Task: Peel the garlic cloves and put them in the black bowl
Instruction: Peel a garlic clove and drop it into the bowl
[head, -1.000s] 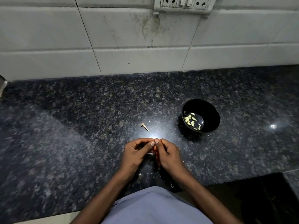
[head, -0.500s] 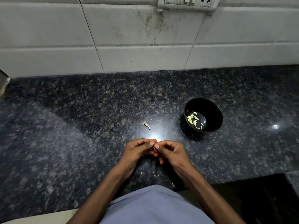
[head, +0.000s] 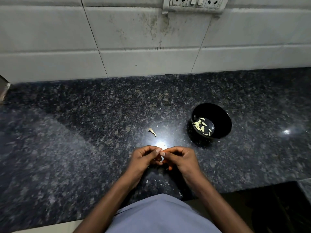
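My left hand and my right hand meet low over the dark granite counter, thumbs tip to tip. Between their fingertips they pinch a small garlic clove, of which only a pale sliver shows. The black bowl stands to the upper right of my hands, about a hand's width away. Several peeled pale cloves lie in its bottom.
A dry garlic stem lies on the counter just beyond my hands. Small bits of peel are scattered under my wrists. A tiled wall with a socket plate closes the back. The counter's front edge runs below my forearms.
Both hands stayed together on the clove, with the fingers shifting slightly. The view tilted a little, so the bowl and stem sit marginally higher.
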